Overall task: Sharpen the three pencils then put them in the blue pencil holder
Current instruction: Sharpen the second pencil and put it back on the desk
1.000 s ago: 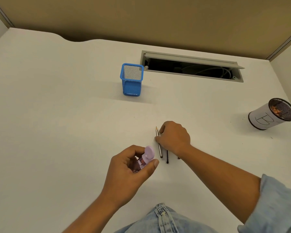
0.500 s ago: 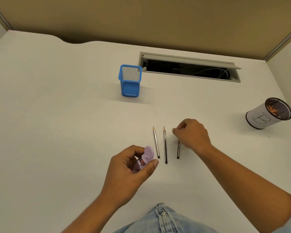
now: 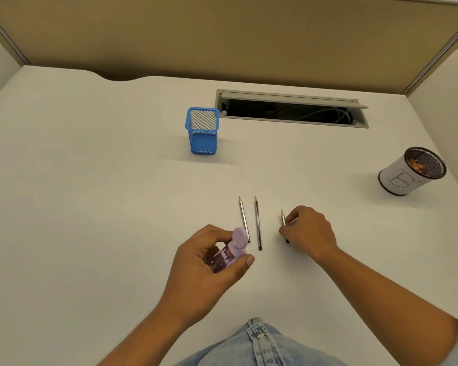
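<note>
The right hand (image 3: 308, 231) has its fingertips (image 3: 288, 219) pinched narrowly on the rightmost pencil (image 3: 283, 220), which lies flat on the white desk (image 3: 90, 207), point away from the person. Whether the grip is firm I cannot tell. Just to the left of those fingers lie the middle pencil (image 3: 257, 223) and the left pencil (image 3: 244, 219), side by side and apart. Beyond them the left hand (image 3: 209, 262) is curled around a lilac sharpener (image 3: 232, 249), held off the desk. The blue mesh pencil holder (image 3: 202, 131) stands empty, well beyond both hands, and a paper-wrapped cup (image 3: 407, 173) sits far to the right. As I see it, a pinch this thin could let the pencil roll away or nudge its neighbours during the lift, and a slanted entry into the sharpener could snap the lead.
</note>
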Action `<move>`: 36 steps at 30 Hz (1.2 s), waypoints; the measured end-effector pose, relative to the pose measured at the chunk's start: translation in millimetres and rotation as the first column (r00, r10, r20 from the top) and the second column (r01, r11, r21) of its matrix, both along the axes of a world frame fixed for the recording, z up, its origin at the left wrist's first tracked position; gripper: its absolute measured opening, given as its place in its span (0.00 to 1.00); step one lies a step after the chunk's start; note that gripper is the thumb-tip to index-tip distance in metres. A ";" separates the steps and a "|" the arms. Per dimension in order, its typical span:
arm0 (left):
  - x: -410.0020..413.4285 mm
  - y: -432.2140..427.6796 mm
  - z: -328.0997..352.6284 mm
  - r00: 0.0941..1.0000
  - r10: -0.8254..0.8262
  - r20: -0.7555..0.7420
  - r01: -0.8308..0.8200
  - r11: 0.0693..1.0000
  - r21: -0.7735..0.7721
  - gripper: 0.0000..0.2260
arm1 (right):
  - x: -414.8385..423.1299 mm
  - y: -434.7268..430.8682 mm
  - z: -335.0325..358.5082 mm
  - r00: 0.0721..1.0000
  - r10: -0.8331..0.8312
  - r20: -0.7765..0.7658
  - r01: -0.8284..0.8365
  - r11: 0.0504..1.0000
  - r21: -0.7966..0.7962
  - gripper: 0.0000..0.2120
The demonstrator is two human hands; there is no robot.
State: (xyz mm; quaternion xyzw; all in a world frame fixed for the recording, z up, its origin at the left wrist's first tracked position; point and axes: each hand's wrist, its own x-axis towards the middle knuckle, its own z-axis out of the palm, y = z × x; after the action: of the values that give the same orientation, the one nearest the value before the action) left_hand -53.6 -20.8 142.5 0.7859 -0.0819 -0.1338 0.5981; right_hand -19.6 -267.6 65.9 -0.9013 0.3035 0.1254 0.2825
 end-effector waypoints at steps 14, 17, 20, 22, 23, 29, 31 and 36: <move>-0.8 10.0 21.2 0.999 -0.009 -0.036 0.005 0.997 -0.083 0.12 | -68.2 33.0 133.3 0.871 0.138 0.472 -0.372 0.812 0.450 0.10; -1.7 9.6 23.5 1.000 -0.022 -0.012 0.021 0.996 -0.088 0.13 | -74.9 35.3 138.5 0.827 0.230 0.513 -0.444 0.827 0.344 0.11; -1.7 7.7 25.2 0.999 -0.031 0.017 0.032 0.995 -0.091 0.14 | -77.1 35.7 138.3 0.802 0.283 0.526 -0.468 0.845 0.260 0.11; -1.3 7.0 26.7 0.999 -0.042 0.031 0.045 0.995 -0.089 0.14 | -78.2 36.4 137.8 0.787 0.320 0.527 -0.486 0.848 0.212 0.11; -1.2 6.8 27.4 0.998 -0.048 0.036 0.051 0.995 -0.089 0.14 | -78.5 36.9 138.0 0.777 0.344 0.528 -0.501 0.845 0.188 0.11; -1.6 5.1 31.8 0.986 -0.160 0.054 0.162 0.986 -0.031 0.13 | -82.2 42.4 140.5 0.679 0.509 0.529 -0.609 0.793 0.019 0.08; -2.2 5.9 34.5 0.981 -0.188 0.043 0.189 0.982 -0.024 0.12 | -82.7 42.0 142.1 0.655 0.545 0.524 -0.620 0.784 -0.040 0.08; -4.4 5.1 42.0 0.969 -0.238 -0.060 0.227 0.962 -0.149 0.08 | -84.2 39.0 142.3 0.457 0.779 0.429 -0.733 0.603 -0.314 0.13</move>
State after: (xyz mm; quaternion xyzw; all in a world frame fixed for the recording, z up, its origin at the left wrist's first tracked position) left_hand -58.0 -15.7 184.4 0.7207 -0.1597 -0.2272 0.6352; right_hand -103.8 -228.6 208.2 -0.9490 -0.2131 -0.0270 0.2307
